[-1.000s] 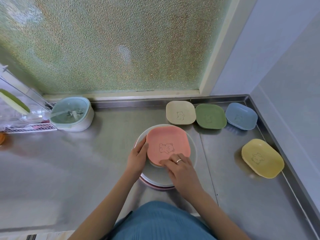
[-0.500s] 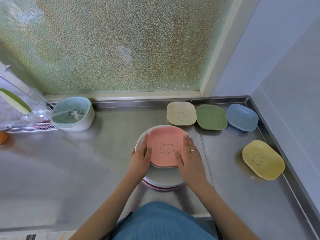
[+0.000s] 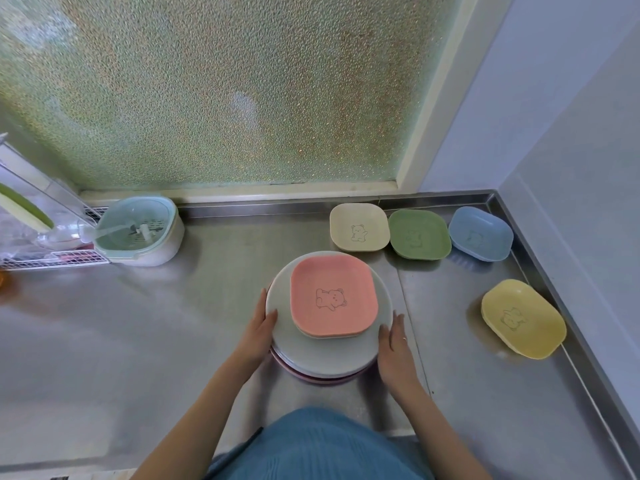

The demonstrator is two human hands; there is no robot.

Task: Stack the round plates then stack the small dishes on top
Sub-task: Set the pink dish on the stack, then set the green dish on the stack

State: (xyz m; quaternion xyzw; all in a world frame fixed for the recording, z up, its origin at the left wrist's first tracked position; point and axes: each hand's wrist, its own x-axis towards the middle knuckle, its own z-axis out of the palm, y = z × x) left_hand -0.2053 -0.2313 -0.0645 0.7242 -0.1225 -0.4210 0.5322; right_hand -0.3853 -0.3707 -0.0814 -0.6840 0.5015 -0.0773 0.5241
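Note:
A stack of round plates [image 3: 325,355] sits on the steel counter in front of me, pale on top and pinkish at the bottom. A pink small dish [image 3: 332,294] with a bear outline lies on top, with another dish edge showing under it. My left hand [image 3: 258,336] touches the stack's left rim with straight fingers. My right hand [image 3: 394,351] lies flat against the stack's right rim. A cream dish [image 3: 358,226], a green dish [image 3: 419,233] and a blue dish [image 3: 479,233] stand in a row at the back. A yellow dish [image 3: 523,318] lies to the right.
A pale green strainer basket [image 3: 138,230] stands at the back left beside a wire rack [image 3: 52,259]. A frosted window runs along the back, and a wall closes the right side. The counter's raised rim [image 3: 554,306] runs along the right.
Both hands have slid off the pink dish outward and down to the rims of the round plate stack. The pink dish stays on top.

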